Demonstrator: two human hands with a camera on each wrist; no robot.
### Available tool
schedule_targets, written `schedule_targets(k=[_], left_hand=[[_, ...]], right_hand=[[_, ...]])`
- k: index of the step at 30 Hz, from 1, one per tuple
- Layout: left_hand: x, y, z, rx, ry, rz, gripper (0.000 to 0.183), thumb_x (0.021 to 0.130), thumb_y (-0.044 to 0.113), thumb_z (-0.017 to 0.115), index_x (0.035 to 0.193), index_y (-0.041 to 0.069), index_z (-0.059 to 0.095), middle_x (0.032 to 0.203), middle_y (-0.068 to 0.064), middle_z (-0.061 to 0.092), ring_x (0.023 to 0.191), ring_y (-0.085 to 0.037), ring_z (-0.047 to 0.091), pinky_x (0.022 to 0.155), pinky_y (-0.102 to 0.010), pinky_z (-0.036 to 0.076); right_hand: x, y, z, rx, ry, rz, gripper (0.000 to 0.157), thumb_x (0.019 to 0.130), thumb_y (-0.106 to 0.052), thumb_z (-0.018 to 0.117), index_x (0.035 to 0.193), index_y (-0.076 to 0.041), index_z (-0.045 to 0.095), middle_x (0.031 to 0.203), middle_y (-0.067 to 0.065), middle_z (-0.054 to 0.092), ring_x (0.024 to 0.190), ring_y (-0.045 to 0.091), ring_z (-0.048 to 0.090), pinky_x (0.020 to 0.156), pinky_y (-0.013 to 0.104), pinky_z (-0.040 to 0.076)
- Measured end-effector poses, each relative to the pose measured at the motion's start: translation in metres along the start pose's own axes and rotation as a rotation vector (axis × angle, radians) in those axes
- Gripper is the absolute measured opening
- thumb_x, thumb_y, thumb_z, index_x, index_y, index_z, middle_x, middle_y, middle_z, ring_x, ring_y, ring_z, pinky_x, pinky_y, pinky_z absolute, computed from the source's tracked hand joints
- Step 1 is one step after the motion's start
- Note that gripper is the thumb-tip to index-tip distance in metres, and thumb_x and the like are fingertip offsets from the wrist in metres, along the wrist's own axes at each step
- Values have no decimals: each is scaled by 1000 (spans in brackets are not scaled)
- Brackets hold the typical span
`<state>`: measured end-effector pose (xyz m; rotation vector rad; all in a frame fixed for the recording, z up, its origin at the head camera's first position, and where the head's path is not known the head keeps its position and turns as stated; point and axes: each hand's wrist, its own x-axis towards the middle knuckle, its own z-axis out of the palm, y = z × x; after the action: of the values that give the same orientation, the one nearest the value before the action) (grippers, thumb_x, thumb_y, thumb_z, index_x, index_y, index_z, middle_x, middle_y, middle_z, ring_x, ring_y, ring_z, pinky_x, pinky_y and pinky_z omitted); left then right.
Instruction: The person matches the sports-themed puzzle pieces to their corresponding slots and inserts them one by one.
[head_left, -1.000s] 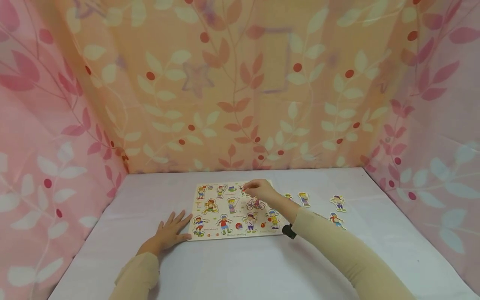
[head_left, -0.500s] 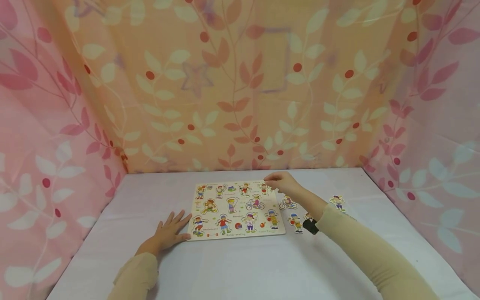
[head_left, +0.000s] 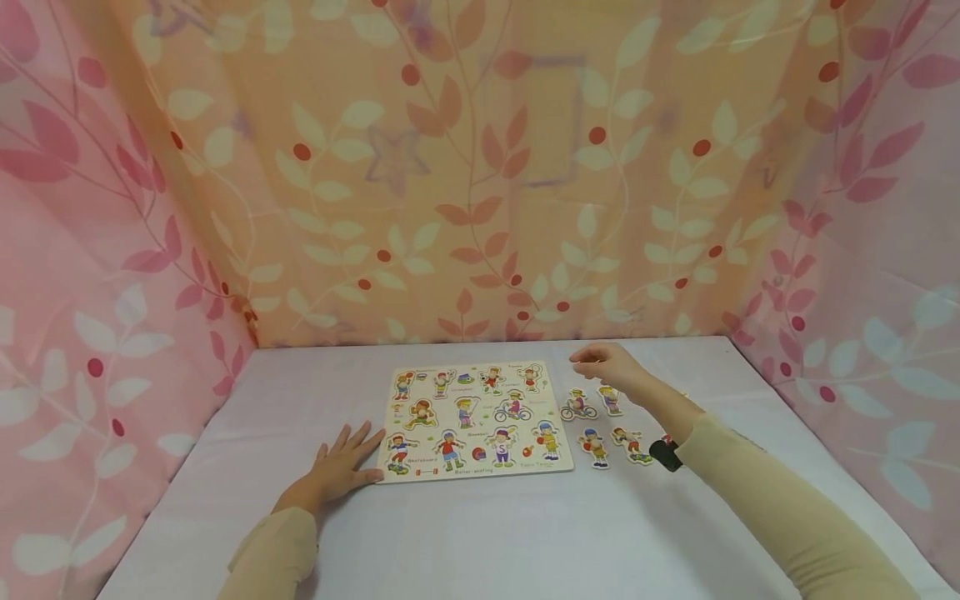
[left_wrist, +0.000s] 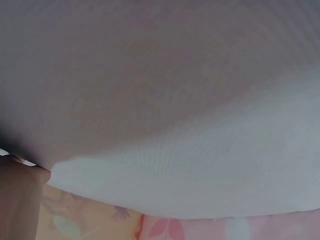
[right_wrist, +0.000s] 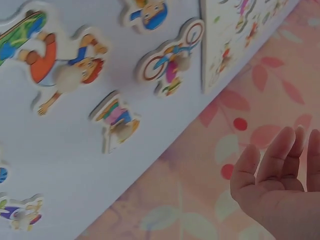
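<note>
A wooden picture puzzle board (head_left: 448, 437) with printed sports figures lies flat on the white table. My left hand (head_left: 345, 462) rests palm down beside it, fingers spread, thumb and fingertips at the board's left edge. Part of that hand (left_wrist: 20, 200) shows in the left wrist view. Right of the board, my right hand (head_left: 611, 367) is raised over the table with loosely bent fingers; the right wrist view shows nothing in the hand (right_wrist: 285, 185). Below it lie a cyclist piece (head_left: 577, 407) and a golfer piece (head_left: 611, 402).
Nearer lie a blue-capped player piece (head_left: 594, 447) and a skateboarder piece (head_left: 632, 445), each with a knob. A baseball player piece (right_wrist: 20, 212) is mostly hidden by the right forearm in the head view. Patterned cloth (head_left: 480, 208) walls the table's back and sides.
My right hand has moved right, from over the board's upper right to beyond it, uncovering the footballer and tennis figures and several loose pieces. The left hand has stayed put.
</note>
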<state>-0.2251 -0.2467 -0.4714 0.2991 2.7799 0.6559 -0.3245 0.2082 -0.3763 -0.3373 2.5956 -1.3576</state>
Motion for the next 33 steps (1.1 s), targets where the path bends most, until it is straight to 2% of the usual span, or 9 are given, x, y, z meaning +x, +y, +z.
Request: schedule_targets(k=[3,10,13,17,23,28,33], left_hand=[[0,1,0,3,1,1,81,87,48,65,150,6,35,157,-26,17,141,-52,1,105,-74,0],[0,1,0,-21,-5,6,82,87,49,65,150,5,35,156,-27,16,141,-53,0,105,-73,-2],[0,0,1,-16,-6,1,83,87,50,65,150,6,34,157,-26,16,141,-52,0,106,-73,-2],[1,-2,3,-9,-1,-3,83,86,51,65,150,7,34,157,-25,16,142,-52,0,106,-73,-2],[1,-3,3,-16,0,-3,84,86,51,65,150,7,34,157,-25,16,142,-51,-1,106,-72,-3],[0,-3,3,-21,-3,-1,83,86,51,64,150,6,34,157,-26,15,142,-52,-1,106,-72,-3],[0,-4,3,-18,-1,3,83,87,50,64,151,7,34,157,-25,15,142,-52,-1,106,-72,-3]], right_hand=[[-2,8,-7,-5,8,9,35,97,-17,59,123,6,59,109,19,65,96,28,59,83,47,48],[-7,26,-18,47,-23,65,37,96,-16,60,125,7,56,114,19,61,111,44,54,93,61,43],[-8,37,-20,66,-46,98,40,95,-16,63,127,6,55,112,16,59,113,44,53,94,62,43],[-7,54,-22,81,-65,138,45,94,-18,64,130,6,52,108,13,58,110,40,54,91,57,46],[-5,79,-24,76,-99,227,45,94,-18,65,131,3,54,110,12,55,101,31,53,84,45,49],[-1,96,-24,87,-143,288,42,93,-19,67,130,-1,56,102,10,55,87,23,52,72,34,45],[5,107,-23,152,-120,352,46,93,-15,67,133,3,52,95,5,59,78,17,53,67,28,44]])
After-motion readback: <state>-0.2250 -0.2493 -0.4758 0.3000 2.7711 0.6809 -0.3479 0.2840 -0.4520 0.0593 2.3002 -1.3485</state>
